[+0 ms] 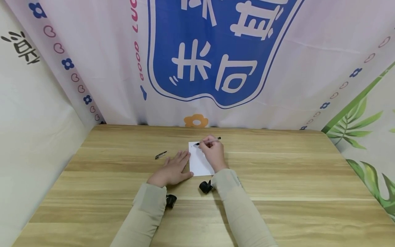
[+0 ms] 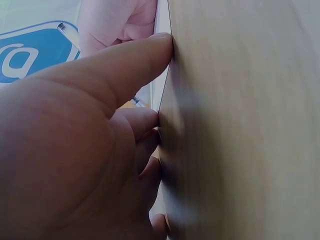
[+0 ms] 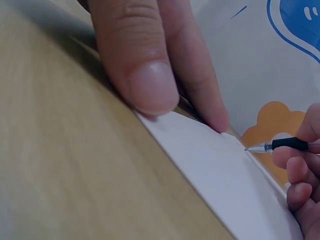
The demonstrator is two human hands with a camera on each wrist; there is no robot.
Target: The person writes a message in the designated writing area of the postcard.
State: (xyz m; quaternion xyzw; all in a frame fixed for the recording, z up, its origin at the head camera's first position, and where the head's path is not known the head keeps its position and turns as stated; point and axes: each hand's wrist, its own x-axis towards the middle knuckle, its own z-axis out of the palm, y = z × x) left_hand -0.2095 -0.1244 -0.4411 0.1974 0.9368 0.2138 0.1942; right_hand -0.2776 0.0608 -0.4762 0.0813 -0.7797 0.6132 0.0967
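A small white sheet of paper (image 1: pixel 199 165) lies on the wooden table, with tiny marks near its top left corner. My right hand (image 1: pixel 213 153) pinches a clear-barrelled pen (image 1: pixel 215 139) with a black grip. In the right wrist view the silver tip of the pen (image 3: pixel 290 144) points down at the paper (image 3: pixel 200 160) near its far edge. My left hand (image 1: pixel 173 171) lies spread along the paper's left side, thumb and fingertips right at its edge. The left wrist view shows that hand (image 2: pixel 65 140) from the thumb side, fingers extended.
To the left of the paper lies a slim pen cap (image 1: pixel 160 155). A black device (image 1: pixel 205 187) sits by the right cuff, another (image 1: pixel 171 201) by the left. Behind the wooden table (image 1: pixel 293 171) hangs a printed curtain (image 1: pixel 123 109).
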